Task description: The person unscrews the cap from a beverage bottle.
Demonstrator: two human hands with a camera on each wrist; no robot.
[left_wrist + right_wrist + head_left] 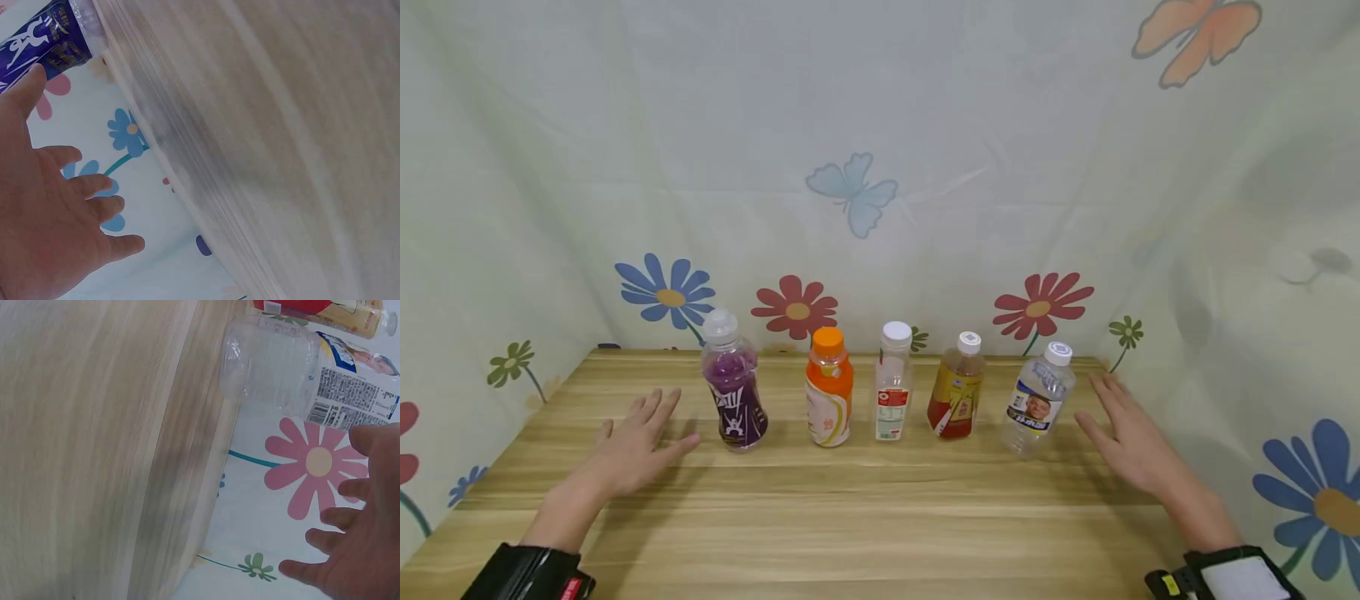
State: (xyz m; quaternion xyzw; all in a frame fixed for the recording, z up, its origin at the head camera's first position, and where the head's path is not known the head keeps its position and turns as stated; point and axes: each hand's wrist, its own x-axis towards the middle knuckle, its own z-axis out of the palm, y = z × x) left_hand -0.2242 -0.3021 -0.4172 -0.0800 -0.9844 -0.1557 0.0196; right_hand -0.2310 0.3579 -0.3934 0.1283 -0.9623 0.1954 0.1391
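Note:
Several bottles stand upright in a row on a wooden table. At the left end is a purple drink bottle [735, 400] with a clear domed cap; my left hand [632, 446] is beside it, fingers spread, holding nothing. To its right come an orange-capped juice bottle [829, 392], a slim white-capped bottle [892, 392] with a red and white label, and an amber tea bottle [957, 392]. A clear bottle [1037, 404] with a blue and white label ends the row. My right hand [1123, 442], fingers extended and holding nothing, is just right of it.
The wooden table [880, 525] reaches toward me in front of the bottles. A pale curtain [970, 100] printed with flowers and butterflies hangs behind and along both sides. Dark bands [531, 573] wrap both wrists.

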